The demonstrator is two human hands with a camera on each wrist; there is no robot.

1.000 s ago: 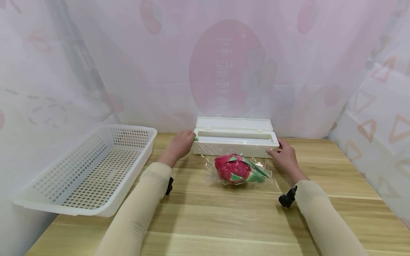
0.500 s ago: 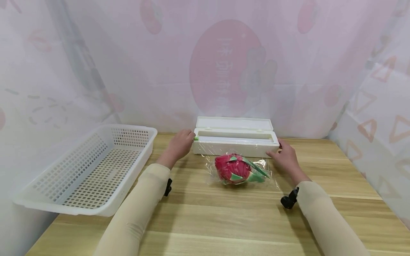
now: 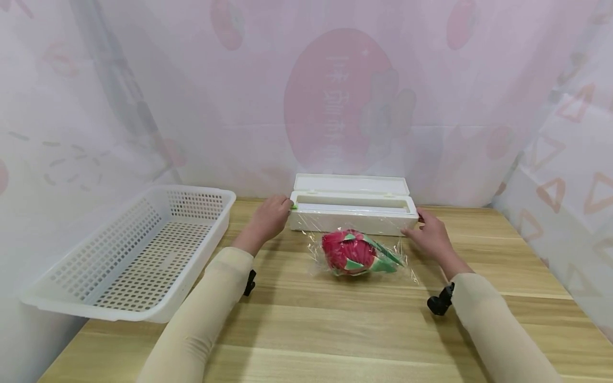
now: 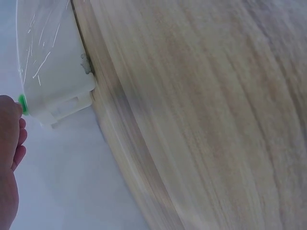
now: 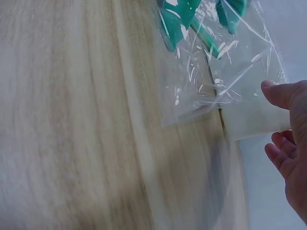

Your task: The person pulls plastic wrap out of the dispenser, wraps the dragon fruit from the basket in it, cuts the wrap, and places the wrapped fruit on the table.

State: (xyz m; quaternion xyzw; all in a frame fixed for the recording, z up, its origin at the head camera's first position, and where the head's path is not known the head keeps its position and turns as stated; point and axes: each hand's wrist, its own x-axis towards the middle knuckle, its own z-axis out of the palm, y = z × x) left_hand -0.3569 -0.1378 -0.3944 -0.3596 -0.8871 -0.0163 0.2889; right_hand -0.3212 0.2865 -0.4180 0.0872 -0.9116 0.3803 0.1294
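A white cling film dispenser [image 3: 349, 223] stands at the back of the table, its lid [image 3: 351, 184] raised. Cling film [image 3: 313, 242] hangs from its front, over and around a pink-and-green dragon fruit [image 3: 348, 252]. My left hand [image 3: 270, 219] is at the dispenser's left end, pinching a small green slider tab [image 4: 22, 104] between thumb and finger. At the opposite end, my right hand [image 3: 431, 239] grips the corner, thumb [image 5: 278, 94] on the front face and fingers curled round the side. The fruit's green leaf tips [image 5: 182, 17] show under film in the right wrist view.
To the left stands a white perforated plastic basket [image 3: 158, 266] with nothing in it. The wooden table [image 3: 325, 330] meets a patterned cloth backdrop [image 3: 230, 133] right behind the dispenser. Cloth also covers both sides.
My right forearm and wrist have shifted slightly to the right, while the hand stays at the dispenser's end. The left hand, dispenser and dragon fruit look nearly unchanged.
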